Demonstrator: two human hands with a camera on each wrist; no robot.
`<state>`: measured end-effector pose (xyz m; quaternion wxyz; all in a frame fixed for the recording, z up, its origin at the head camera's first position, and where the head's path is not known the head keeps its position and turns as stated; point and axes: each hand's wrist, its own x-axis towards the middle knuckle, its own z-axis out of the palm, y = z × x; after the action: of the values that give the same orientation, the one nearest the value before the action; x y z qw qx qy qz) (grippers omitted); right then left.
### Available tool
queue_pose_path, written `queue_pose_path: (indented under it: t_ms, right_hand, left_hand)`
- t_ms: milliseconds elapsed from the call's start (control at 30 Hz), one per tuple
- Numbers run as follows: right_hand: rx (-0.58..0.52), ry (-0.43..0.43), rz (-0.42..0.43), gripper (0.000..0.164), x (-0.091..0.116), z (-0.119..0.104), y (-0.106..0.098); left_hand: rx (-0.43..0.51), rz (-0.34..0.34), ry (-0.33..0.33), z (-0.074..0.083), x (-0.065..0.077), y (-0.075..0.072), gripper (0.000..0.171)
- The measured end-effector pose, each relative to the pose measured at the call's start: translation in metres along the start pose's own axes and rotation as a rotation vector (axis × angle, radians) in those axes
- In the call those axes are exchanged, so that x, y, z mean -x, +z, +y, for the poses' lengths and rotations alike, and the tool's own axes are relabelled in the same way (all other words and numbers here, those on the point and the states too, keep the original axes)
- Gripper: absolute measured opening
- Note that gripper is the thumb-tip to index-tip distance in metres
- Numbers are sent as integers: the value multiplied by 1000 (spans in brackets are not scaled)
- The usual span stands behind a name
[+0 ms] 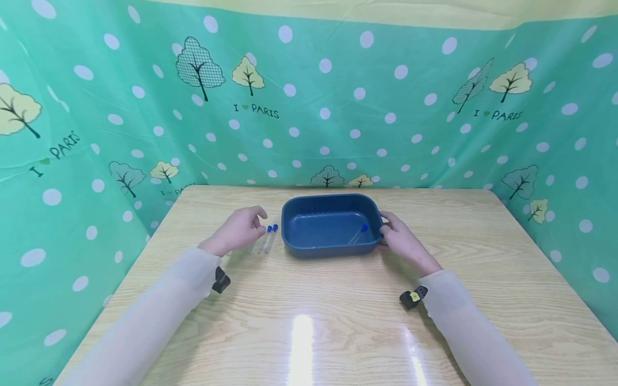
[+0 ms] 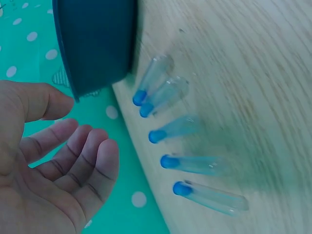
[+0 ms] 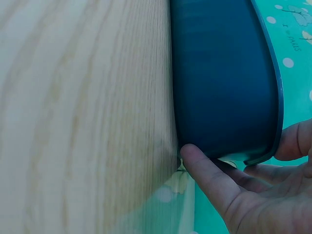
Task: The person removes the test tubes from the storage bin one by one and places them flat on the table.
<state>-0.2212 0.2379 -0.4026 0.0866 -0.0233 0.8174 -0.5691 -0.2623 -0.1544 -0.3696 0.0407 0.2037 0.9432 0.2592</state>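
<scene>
A dark blue rectangular plastic bin (image 1: 333,252) sits on the table, with a clear tube with a blue cap (image 1: 364,228) lying in its right part. My right hand (image 1: 403,241) holds the bin's right end; in the right wrist view the thumb (image 3: 295,141) is at the rim and the other fingers reach along the end wall. To the left of the bin, my left hand (image 1: 241,228) hovers with bent fingers and nothing in its grasp. Several blue-capped clear tubes (image 2: 192,163) lie fanned out beside it, caps toward the far edge.
The wooden table (image 1: 338,311) carries bright light reflections near the front. A green dotted curtain (image 1: 328,107) with trees hangs behind the table and along both sides. Each wrist wears a small black camera (image 1: 221,280).
</scene>
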Motion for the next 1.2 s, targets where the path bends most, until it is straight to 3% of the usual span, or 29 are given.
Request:
queue_pose_path:
  t_ms: [367,933,1200]
  right_hand:
    - [1,5,-7,53,1,0,-1]
    - [3,4,-5,53,0,1,-1]
    - [14,3,-6,53,-1,3,-2]
  left_hand:
    - [-31,42,91,18,-7,2,31]
    - [-10,21,143,41,-21,13,30]
    - [8,3,138,52,-26,18,29]
